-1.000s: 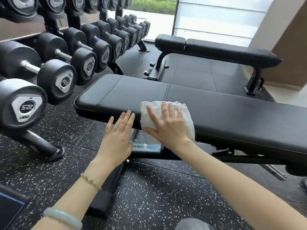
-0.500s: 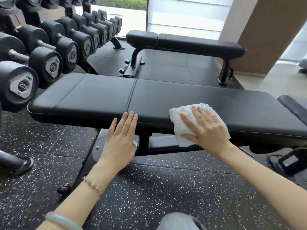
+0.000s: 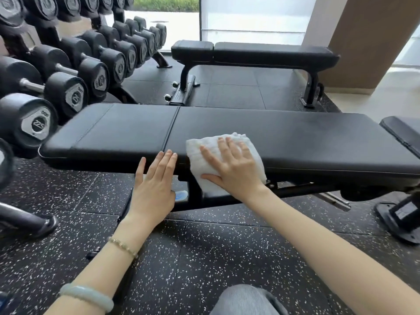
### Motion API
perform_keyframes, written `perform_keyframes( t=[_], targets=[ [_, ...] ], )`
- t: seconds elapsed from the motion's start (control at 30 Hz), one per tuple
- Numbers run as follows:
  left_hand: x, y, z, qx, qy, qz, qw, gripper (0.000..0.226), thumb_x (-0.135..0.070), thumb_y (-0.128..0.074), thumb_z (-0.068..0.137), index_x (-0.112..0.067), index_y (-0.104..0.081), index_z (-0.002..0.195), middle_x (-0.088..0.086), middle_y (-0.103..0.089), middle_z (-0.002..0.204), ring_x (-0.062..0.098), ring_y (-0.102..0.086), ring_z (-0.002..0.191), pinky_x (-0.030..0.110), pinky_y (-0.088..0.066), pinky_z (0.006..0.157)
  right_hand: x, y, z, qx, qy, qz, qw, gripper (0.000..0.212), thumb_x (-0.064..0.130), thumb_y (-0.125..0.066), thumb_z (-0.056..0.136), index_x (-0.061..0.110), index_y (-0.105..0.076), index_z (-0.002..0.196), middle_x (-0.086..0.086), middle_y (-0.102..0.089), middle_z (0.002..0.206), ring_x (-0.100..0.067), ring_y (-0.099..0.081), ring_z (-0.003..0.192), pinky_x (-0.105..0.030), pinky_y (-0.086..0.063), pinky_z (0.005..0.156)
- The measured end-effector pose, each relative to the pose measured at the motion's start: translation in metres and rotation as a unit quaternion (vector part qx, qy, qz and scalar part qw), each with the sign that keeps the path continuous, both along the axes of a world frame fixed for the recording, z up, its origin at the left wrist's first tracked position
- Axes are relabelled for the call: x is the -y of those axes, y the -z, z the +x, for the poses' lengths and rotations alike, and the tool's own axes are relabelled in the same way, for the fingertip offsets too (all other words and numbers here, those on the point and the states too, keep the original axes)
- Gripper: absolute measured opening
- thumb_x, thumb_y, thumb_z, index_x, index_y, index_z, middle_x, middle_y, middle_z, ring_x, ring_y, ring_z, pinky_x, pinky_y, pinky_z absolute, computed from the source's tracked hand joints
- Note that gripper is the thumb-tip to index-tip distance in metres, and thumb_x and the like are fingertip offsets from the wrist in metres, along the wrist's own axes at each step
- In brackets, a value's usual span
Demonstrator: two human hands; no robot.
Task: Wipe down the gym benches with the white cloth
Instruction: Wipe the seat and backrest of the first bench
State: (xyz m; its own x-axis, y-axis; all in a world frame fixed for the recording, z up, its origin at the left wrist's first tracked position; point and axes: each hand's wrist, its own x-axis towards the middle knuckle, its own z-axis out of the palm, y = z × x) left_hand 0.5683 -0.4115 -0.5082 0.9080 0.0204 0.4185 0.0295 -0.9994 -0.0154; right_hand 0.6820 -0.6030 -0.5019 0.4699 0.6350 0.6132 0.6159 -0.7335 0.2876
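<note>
- Since the frame half a second earlier, the right hand and the white cloth have shifted left along the near bench, and now lie just right of the seam; the left hand remains at the seam.
- Right hand: flat on the cloth, fingers spread and straight, thumb extended onto the hanging part; it presses rather than pinches.
- Left hand: fingers straight and together, tips resting on the bench's near edge, holding nothing.
- Cloth: bunched, draped over the near edge, upper part on the pad top, lower part hanging down the front face; its long axis runs front to back, across the bench.
- Near bench: long axis runs left to right; bare pad extends right of the cloth to the far end, and left of the seam.
- Dumbbells stand near the bench's left end; a third pad lies near its right end.
- Far bench stands parallel behind, with open floor between.
</note>
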Motion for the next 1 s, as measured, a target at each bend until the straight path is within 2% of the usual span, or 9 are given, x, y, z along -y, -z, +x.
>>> perform_keyframes(
  t=[0.27, 0.37, 0.53, 0.6, 0.7, 0.8, 0.9, 1.0],
  targets=[
    [0.011, -0.008, 0.001, -0.014, -0.035, 0.002, 0.999, 0.085, -0.003, -0.072, 0.062, -0.005, -0.035, 0.138, 0.014, -0.042, 0.143, 0.029, -0.034, 0.135, 0.046, -0.007, 0.114, 0.155, 0.002, 0.027, 0.056, 0.044, 0.001, 0.997, 0.065, 0.066, -0.040, 0.091, 0.025, -0.041, 0.141, -0.021, -0.058, 0.128, -0.038, -0.056, 0.118, -0.050, -0.043, 0.099],
    [0.015, -0.010, 0.003, -0.023, -0.040, -0.006, 0.999, 0.085, -0.005, -0.074, 0.061, -0.004, -0.035, 0.136, 0.016, -0.042, 0.140, 0.031, -0.033, 0.133, 0.048, -0.010, 0.114, 0.152, 0.003, 0.025, 0.032, 0.060, 0.011, 0.998, 0.064, 0.068, -0.036, 0.091, 0.027, -0.041, 0.140, -0.022, -0.058, 0.127, -0.040, -0.056, 0.117, -0.053, -0.043, 0.097],
    [0.031, -0.013, 0.010, 0.004, -0.062, -0.012, 0.998, 0.077, -0.008, -0.073, 0.062, 0.002, -0.037, 0.130, 0.022, -0.042, 0.134, 0.036, -0.033, 0.130, 0.051, -0.011, 0.113, 0.102, 0.001, 0.012, 0.000, 0.085, 0.044, 0.995, 0.066, 0.071, -0.033, 0.089, 0.027, -0.052, 0.135, -0.023, -0.058, 0.126, -0.042, -0.054, 0.117, -0.058, -0.038, 0.096],
    [0.045, -0.013, 0.013, 0.028, -0.026, -0.006, 0.999, 0.071, -0.008, -0.062, 0.066, 0.003, -0.037, 0.132, 0.022, -0.040, 0.136, 0.036, -0.032, 0.131, 0.050, -0.010, 0.113, 0.072, 0.003, 0.007, -0.008, 0.073, 0.051, 0.996, 0.067, 0.072, -0.036, 0.086, 0.027, -0.054, 0.134, -0.023, -0.058, 0.125, -0.043, -0.053, 0.117, -0.059, -0.038, 0.097],
    [0.074, -0.012, 0.021, 0.032, 0.065, 0.012, 0.997, 0.072, -0.014, -0.042, 0.068, 0.003, -0.032, 0.138, 0.019, -0.036, 0.143, 0.033, -0.026, 0.136, 0.049, -0.012, 0.115, 0.055, 0.004, 0.008, -0.007, 0.040, 0.051, 0.998, 0.068, 0.071, -0.041, 0.085, 0.027, -0.055, 0.134, -0.023, -0.059, 0.125, -0.042, -0.055, 0.116, -0.058, -0.040, 0.097],
    [0.096, -0.008, 0.033, 0.021, 0.123, 0.021, 0.992, 0.074, -0.012, -0.045, 0.068, 0.002, -0.032, 0.139, 0.017, -0.035, 0.146, 0.030, -0.027, 0.137, 0.048, -0.012, 0.115, 0.092, 0.006, 0.018, 0.039, 0.008, 0.037, 0.999, 0.066, 0.069, -0.043, 0.085, 0.027, -0.055, 0.134, -0.021, -0.060, 0.126, -0.040, -0.057, 0.115, -0.054, -0.044, 0.096],
    [0.112, -0.004, 0.045, 0.011, 0.159, 0.031, 0.987, 0.077, -0.011, -0.051, 0.068, 0.002, -0.031, 0.141, 0.017, -0.034, 0.147, 0.029, -0.027, 0.138, 0.049, -0.014, 0.115, 0.149, 0.007, 0.028, 0.056, 0.034, 0.027, 0.998, 0.065, 0.070, -0.042, 0.087, 0.028, -0.051, 0.136, -0.017, -0.059, 0.128, -0.037, -0.057, 0.117, -0.051, -0.041, 0.100],
    [0.127, -0.002, 0.054, -0.007, 0.177, 0.038, 0.983, 0.073, -0.016, -0.043, 0.074, 0.002, -0.028, 0.143, 0.016, -0.031, 0.150, 0.028, -0.024, 0.140, 0.049, -0.014, 0.115, 0.212, 0.006, 0.037, 0.056, 0.066, 0.021, 0.996, 0.064, 0.070, -0.042, 0.088, 0.028, -0.047, 0.136, -0.014, -0.060, 0.128, -0.033, -0.058, 0.118, -0.048, -0.041, 0.100]
  ],
)
